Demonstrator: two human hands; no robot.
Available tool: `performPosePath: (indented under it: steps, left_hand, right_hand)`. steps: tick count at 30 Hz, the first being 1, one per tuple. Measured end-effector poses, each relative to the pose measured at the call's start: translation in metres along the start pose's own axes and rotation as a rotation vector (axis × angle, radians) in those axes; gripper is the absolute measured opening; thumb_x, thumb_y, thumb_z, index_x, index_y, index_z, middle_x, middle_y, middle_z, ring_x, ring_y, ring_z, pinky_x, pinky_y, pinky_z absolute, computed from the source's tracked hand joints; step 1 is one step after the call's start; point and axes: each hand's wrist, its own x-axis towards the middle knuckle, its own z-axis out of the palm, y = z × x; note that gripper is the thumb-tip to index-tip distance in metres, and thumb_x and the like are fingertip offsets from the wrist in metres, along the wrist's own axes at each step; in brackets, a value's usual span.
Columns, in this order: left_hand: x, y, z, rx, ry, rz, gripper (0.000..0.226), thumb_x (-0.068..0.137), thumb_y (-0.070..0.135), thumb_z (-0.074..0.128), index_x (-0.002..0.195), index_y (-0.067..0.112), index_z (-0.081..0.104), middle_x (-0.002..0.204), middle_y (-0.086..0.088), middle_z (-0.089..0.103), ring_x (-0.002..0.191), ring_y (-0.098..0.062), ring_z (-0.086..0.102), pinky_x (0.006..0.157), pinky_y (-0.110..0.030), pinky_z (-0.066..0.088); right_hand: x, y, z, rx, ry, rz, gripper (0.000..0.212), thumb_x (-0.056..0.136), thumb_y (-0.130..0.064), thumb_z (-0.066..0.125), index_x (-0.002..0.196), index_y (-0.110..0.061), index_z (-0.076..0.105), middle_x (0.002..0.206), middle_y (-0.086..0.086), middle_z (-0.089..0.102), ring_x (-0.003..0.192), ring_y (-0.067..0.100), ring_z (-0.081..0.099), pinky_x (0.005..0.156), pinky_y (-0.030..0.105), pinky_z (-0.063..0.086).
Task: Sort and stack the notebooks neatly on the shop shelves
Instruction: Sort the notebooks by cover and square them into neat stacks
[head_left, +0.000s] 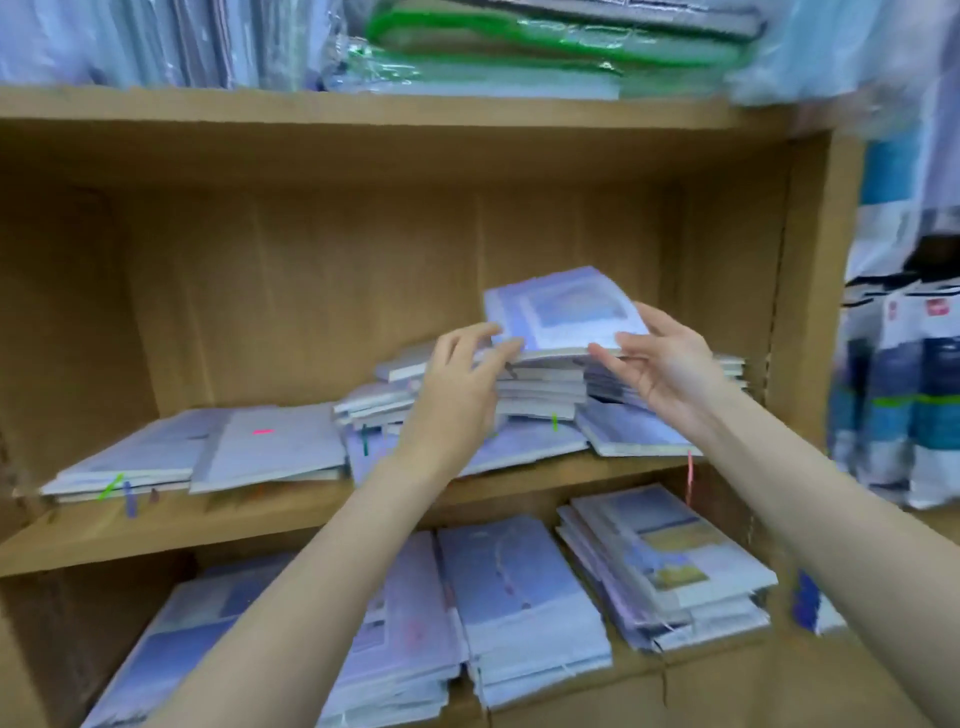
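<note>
A pale blue-lilac notebook (563, 312) tops an untidy pile of notebooks (540, 395) at the right of the middle shelf (249, 512). My left hand (457, 384) holds the notebook's left front corner, thumb on the cover. My right hand (660, 364) pinches its right front corner from the other side. Two low, flat stacks (208, 452) lie at the left of the same shelf, with coloured ribbon markers hanging out.
The brown shelf unit has a side wall (810, 291) close to the right of the pile. Several notebook stacks (524, 608) fill the lower shelf. Plastic-wrapped packs (519, 47) lie on the top shelf. Hanging packaged goods (909, 389) are at the far right.
</note>
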Motion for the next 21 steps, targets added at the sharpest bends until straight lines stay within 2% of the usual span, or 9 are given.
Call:
performPosePath:
  steps: [4,7,9,12,15,16,18,20,21]
  left_hand:
    - [0.024,0.018,0.049,0.059,-0.123,-0.02,0.05,0.07,0.01,0.032,0.109,0.008,0.064,0.111,-0.013,0.061,0.099,-0.025,0.044,0.082,-0.039,0.046]
    - [0.036,0.028,0.082,0.136,-0.192,-0.048,0.048,0.068,0.013,0.033,0.102,0.01,0.066,0.105,-0.012,0.064,0.093,-0.033,0.06,0.078,-0.042,0.049]
    - [0.039,0.034,0.1,0.161,-0.246,-0.064,0.041,0.064,0.008,0.045,0.098,0.009,0.068,0.1,-0.013,0.065,0.089,-0.036,0.062,0.077,-0.045,0.049]
    - [0.031,0.04,0.117,0.172,-0.335,-0.041,0.036,0.066,0.01,0.047,0.095,0.012,0.07,0.093,-0.009,0.066,0.085,-0.033,0.064,0.078,-0.042,0.048]
    - [0.015,0.045,0.121,0.183,-0.398,-0.021,0.036,0.073,0.021,0.038,0.088,0.018,0.071,0.089,-0.001,0.067,0.081,-0.026,0.065,0.083,-0.038,0.046]
    - [0.009,0.044,0.12,0.176,-0.418,-0.014,0.038,0.074,0.023,0.037,0.088,0.017,0.071,0.089,-0.001,0.067,0.081,-0.026,0.065,0.084,-0.041,0.047]
    - [-0.005,0.038,0.116,0.183,-0.431,-0.019,0.039,0.076,0.024,0.035,0.091,0.015,0.071,0.09,-0.003,0.067,0.082,-0.027,0.066,0.085,-0.044,0.048]
    - [-0.015,0.035,0.109,0.176,-0.411,-0.096,0.041,0.08,0.027,0.035,0.099,0.012,0.069,0.094,-0.005,0.066,0.085,-0.029,0.065,0.086,-0.038,0.04]
    - [-0.018,0.035,0.105,0.157,-0.405,-0.169,0.041,0.083,0.029,0.037,0.107,0.011,0.065,0.099,-0.006,0.065,0.089,-0.031,0.063,0.086,-0.038,0.037]
  right_hand:
    - [0.035,-0.028,-0.059,-0.036,0.113,-0.067,0.043,0.089,0.019,0.038,0.129,0.004,0.044,0.088,0.011,0.057,0.063,0.014,0.065,0.072,0.029,0.059]
    - [0.088,-0.044,-0.103,-0.023,0.323,-0.028,0.053,0.092,0.013,0.041,0.142,0.006,0.024,0.135,0.025,0.038,0.092,0.035,0.061,0.084,0.031,0.054]
    - [0.107,-0.041,-0.125,-0.09,0.432,0.049,0.056,0.095,0.002,0.044,0.146,-0.004,0.02,0.149,0.021,0.021,0.111,0.036,0.054,0.088,0.032,0.051]
    - [0.102,-0.016,-0.146,-0.337,0.489,0.095,0.049,0.096,0.002,0.042,0.143,-0.002,0.027,0.14,0.014,0.037,0.091,0.016,0.055,0.081,0.022,0.048]
    - [0.082,-0.001,-0.158,-0.688,0.51,-0.016,0.043,0.093,-0.003,0.048,0.135,-0.009,0.039,0.125,0.008,0.05,0.096,0.018,0.05,0.087,0.031,0.043]
    - [0.074,0.001,-0.16,-0.804,0.417,-0.086,0.041,0.092,-0.006,0.052,0.132,-0.01,0.043,0.125,0.008,0.051,0.101,0.019,0.051,0.089,0.032,0.043]
    - [0.054,0.004,-0.158,-1.113,0.036,-0.161,0.041,0.089,-0.018,0.062,0.128,-0.011,0.05,0.126,0.004,0.052,0.111,0.018,0.051,0.093,0.026,0.039]
    - [0.042,0.013,-0.156,-1.454,-0.342,-0.144,0.054,0.081,-0.03,0.071,0.129,-0.015,0.05,0.132,0.001,0.048,0.123,0.015,0.043,0.095,0.018,0.029]
    - [0.042,0.019,-0.155,-1.588,-0.443,-0.138,0.062,0.078,-0.035,0.072,0.132,-0.017,0.047,0.135,0.0,0.044,0.127,0.016,0.038,0.097,0.018,0.026]
